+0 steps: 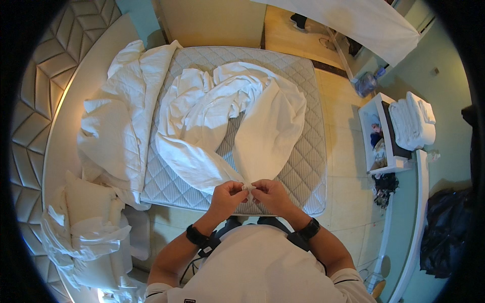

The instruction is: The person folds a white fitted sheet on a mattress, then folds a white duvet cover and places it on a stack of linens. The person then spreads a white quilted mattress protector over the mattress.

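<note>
A bunched white bed sheet (269,132) lies in a rough loop on a striped, quilted mattress (303,166). Its two gathered ends run down to the near edge of the mattress, right in front of my body. My left hand (229,195) pinches one end between thumb and fingers. Close beside it, my right hand (271,193) pinches the cloth too, the fingertips of both almost meeting. Whether the cloth between them is knotted or only folded, I cannot tell.
A white quilt (121,113) is heaped at the headboard side (49,87). Pillows (91,204) with sheer plastic are piled at lower left. To the right stand a white shelf unit (379,136) with folded towels (409,121), a water bottle (366,84) and a black plastic bag (445,231).
</note>
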Available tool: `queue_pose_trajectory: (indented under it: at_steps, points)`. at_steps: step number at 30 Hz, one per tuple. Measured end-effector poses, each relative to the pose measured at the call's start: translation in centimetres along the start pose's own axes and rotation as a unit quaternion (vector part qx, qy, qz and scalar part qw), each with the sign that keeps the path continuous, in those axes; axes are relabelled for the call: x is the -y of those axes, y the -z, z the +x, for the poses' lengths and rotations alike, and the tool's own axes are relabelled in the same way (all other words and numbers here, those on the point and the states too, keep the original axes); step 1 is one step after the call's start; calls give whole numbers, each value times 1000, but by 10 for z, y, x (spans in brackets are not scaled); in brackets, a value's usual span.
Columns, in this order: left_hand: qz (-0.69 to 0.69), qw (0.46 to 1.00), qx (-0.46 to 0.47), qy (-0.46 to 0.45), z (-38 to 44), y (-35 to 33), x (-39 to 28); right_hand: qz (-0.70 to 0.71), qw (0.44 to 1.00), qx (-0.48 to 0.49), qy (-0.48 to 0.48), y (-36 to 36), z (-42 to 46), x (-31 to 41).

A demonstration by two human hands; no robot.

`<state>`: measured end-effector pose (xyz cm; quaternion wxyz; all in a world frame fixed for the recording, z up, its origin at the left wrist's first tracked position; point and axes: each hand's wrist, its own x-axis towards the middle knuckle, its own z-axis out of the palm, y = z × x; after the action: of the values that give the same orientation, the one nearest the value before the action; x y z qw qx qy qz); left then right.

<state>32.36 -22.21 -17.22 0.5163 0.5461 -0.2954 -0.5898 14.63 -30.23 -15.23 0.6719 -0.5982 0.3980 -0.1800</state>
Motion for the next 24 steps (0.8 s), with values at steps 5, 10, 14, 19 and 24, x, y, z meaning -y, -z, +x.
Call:
queue_pose_trajectory:
  at_steps: [5,10,14,19,24]
  points:
    - [84,996,2,-22,-5,-4,-8,39,999,4,-26,0,-3,-5]
    - [58,998,-15,-5,-3,-1,1,34,999,9,-30,-1,-4,-1]
    - [36,999,-24,-6,-3,0,7,27,999,-1,-31,-4,-5,-3]
    - [19,998,-62,-9,-8,-4,2,-90,982,-160,48,6,4,-25]
    - [-21,998,-57,-25,-12,-5,4,-265,941,-161,132,12,-8,12]
